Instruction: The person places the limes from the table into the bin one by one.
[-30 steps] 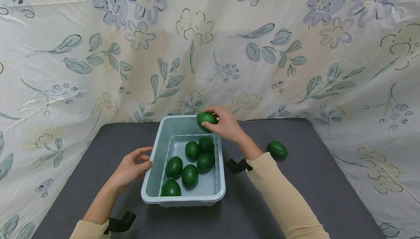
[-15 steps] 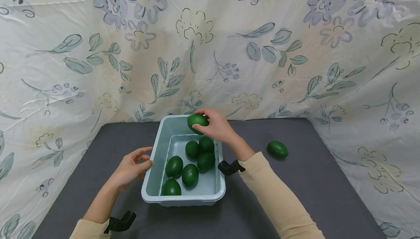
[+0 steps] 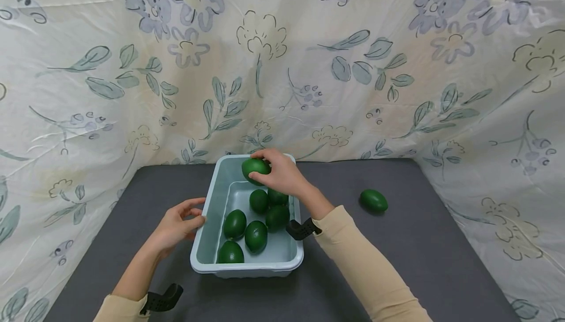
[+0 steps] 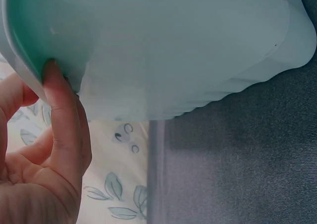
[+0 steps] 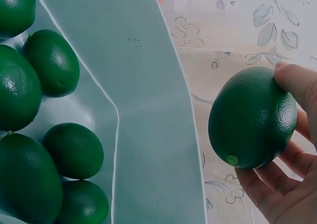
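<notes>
In the head view my right hand [image 3: 282, 175] holds a dark green lime [image 3: 255, 170] over the far end of a pale blue-green plastic bin [image 3: 247, 267]. The right wrist view shows thumb and fingers around this lime [image 5: 252, 117], a small pale stem scar at its lower end. My left hand [image 3: 177, 224] pinches the bin's left rim; in the left wrist view its fingers [image 4: 62, 110] are at the lip. Several limes lie on the bin floor, among them one lime [image 3: 255, 236] near the front and another lime [image 3: 234, 224] at the left.
One more lime [image 3: 373, 201] lies on the dark grey table [image 3: 353, 268] to the right of the bin. A floral cloth [image 3: 291, 67] hangs behind the table and along both sides. Black straps [image 3: 304, 228] sit at the wrists.
My right hand has carried the lime leftward and slightly down, from the bin's far right corner to over its far end. The left hand and bin stay put.
</notes>
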`<state>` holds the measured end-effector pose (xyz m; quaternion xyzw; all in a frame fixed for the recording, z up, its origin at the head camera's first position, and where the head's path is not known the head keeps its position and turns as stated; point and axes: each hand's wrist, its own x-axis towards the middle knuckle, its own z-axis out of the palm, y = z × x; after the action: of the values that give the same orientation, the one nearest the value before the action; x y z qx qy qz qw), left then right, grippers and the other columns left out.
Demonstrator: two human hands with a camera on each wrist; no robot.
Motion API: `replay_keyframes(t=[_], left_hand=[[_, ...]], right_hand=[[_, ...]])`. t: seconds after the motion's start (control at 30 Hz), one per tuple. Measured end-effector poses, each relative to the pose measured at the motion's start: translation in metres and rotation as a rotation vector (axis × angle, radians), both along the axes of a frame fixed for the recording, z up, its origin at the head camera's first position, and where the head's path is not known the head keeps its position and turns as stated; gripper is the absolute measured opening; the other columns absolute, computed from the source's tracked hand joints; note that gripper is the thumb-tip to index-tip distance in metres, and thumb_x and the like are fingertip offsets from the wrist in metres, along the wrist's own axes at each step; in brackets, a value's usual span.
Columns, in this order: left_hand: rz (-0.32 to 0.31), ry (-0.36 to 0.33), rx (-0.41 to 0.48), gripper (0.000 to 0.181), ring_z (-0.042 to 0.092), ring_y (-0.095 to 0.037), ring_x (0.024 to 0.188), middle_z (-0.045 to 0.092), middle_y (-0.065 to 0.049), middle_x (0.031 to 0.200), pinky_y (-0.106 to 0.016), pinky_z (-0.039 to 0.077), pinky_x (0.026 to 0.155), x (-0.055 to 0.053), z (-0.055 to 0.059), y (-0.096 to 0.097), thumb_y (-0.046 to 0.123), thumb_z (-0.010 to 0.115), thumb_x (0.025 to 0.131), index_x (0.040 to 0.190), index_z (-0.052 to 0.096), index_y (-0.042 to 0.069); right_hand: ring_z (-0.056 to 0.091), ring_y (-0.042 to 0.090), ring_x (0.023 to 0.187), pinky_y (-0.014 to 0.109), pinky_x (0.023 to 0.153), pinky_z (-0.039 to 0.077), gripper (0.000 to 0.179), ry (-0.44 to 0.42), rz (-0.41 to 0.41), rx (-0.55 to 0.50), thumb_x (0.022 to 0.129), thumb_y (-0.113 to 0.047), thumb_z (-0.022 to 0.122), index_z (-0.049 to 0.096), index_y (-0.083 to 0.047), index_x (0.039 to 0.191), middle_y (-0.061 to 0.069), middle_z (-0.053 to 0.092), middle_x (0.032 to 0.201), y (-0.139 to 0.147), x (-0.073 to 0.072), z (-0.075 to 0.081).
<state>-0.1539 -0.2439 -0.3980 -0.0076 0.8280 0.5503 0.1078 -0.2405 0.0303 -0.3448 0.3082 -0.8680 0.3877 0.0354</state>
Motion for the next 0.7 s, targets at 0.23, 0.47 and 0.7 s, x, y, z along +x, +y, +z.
replay_keyframes(t=[0.23, 0.47, 0.7], left_hand=[[-0.001, -0.004, -0.004, 0.054, 0.062, -0.022, 0.084, 0.054, -0.019, 0.107, -0.04, 0.055, 0.067, 0.0, 0.0, 0.0, 0.014, 0.06, 0.087, 0.136, 0.039, 0.007], [0.001, -0.005, -0.006, 0.054, 0.062, -0.022, 0.083, 0.055, -0.019, 0.106, -0.041, 0.055, 0.067, 0.0, 0.0, 0.0, 0.013, 0.06, 0.086, 0.136, 0.039, 0.007], [-0.001, -0.002, 0.0, 0.054, 0.063, -0.023, 0.082, 0.054, -0.02, 0.106, -0.04, 0.055, 0.066, 0.0, 0.0, 0.0, 0.012, 0.059, 0.086, 0.136, 0.038, 0.006]], right_hand=[[0.055, 0.015, 0.095, 0.027, 0.077, 0.047, 0.047, 0.01, 0.027, 0.004, 0.085, -0.027, 0.065, 0.053, -0.01, 0.126, 0.005, 0.053, 0.123, -0.003, 0.001, -0.001], [0.049, 0.02, 0.118, 0.035, 0.094, 0.043, 0.053, -0.021, 0.015, 0.036, 0.086, -0.032, 0.064, 0.047, -0.017, 0.134, 0.001, 0.047, 0.135, 0.001, 0.002, 0.002], [0.047, 0.021, 0.121, 0.038, 0.096, 0.042, 0.053, -0.016, -0.027, 0.035, 0.086, -0.036, 0.062, 0.046, -0.022, 0.135, 0.001, 0.047, 0.136, 0.008, 0.002, 0.003]])
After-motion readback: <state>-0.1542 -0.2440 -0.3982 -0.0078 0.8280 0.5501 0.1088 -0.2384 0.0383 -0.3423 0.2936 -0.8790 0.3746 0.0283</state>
